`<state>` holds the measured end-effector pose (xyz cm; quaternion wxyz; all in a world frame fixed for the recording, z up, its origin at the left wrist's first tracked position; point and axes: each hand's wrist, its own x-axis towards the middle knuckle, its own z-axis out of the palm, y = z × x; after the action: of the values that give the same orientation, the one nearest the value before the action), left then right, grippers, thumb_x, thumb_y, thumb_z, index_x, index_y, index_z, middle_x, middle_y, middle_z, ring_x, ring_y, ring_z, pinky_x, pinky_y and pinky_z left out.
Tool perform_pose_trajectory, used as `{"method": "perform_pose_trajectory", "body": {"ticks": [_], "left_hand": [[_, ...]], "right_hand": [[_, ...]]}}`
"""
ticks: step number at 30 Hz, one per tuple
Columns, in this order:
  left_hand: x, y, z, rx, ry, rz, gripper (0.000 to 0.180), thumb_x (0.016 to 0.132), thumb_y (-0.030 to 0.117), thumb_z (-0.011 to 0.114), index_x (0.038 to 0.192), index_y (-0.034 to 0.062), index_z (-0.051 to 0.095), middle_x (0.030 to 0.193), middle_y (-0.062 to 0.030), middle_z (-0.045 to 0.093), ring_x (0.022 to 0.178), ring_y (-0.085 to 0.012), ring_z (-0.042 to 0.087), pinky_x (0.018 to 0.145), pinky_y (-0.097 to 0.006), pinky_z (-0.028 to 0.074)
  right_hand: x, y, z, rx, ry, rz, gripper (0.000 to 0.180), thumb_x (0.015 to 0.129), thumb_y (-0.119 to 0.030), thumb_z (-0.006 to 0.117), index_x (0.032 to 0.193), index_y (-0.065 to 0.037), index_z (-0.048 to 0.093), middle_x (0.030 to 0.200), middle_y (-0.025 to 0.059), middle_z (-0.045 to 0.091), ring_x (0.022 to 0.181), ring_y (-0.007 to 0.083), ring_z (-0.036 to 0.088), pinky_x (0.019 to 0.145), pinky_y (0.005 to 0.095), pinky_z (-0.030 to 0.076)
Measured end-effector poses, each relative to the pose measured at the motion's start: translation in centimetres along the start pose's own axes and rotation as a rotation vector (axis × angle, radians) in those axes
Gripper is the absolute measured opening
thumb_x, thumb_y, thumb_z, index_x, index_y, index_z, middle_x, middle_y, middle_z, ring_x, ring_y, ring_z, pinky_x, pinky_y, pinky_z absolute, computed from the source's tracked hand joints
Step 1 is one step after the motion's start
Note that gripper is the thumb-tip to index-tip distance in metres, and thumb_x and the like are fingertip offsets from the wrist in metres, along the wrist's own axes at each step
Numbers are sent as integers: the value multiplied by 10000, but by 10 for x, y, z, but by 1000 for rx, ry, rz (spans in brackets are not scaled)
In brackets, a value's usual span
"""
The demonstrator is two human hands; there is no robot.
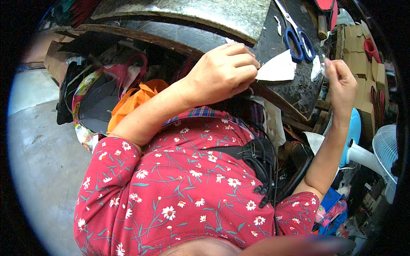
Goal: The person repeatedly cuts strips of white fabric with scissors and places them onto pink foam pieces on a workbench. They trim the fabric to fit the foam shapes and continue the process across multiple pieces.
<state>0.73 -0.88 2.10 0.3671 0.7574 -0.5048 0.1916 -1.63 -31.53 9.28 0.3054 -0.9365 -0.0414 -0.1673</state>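
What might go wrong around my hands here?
The white piece lies near the bench's edge, beside your left hand, and might get brushed off. The blue-handled scissors lie close to it, so a careless tug could perhaps shift them too.

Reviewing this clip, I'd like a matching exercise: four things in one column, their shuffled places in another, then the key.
Things
1. Metal scissors with blue loop handles
2. Flat, angular white piece of material
3. Crumpled orange fabric
4. Fan with white round grille

Places
A. Right of the right forearm
B. On the dark worktop, blades pointing away from the person
C. Alongside the left forearm
D. Next to the left hand's fingers

Pairs: 1-B, 2-D, 3-C, 4-A
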Motion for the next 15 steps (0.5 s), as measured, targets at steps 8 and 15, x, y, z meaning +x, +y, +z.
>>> {"method": "perform_pose_trajectory", "body": {"ticks": [8,15], "left_hand": [[9,6,-6,-53,21,-69,158,780,76,753,872,50,628,940,-90,677,902,-291,662,801,-384,545],[30,19,-40,-123,132,-34,158,761,-9,738,869,22,627,891,-123,667,824,-302,675,743,-383,555]], "right_hand": [[-19,-57,21,-226,-56,-346,606,726,-236,815,1284,-132,604,1211,113,617,1141,325,575,978,432,467],[-14,-63,39,-201,-79,-512,234,730,-110,749,963,-120,725,884,36,689,896,264,649,795,391,503]]}}
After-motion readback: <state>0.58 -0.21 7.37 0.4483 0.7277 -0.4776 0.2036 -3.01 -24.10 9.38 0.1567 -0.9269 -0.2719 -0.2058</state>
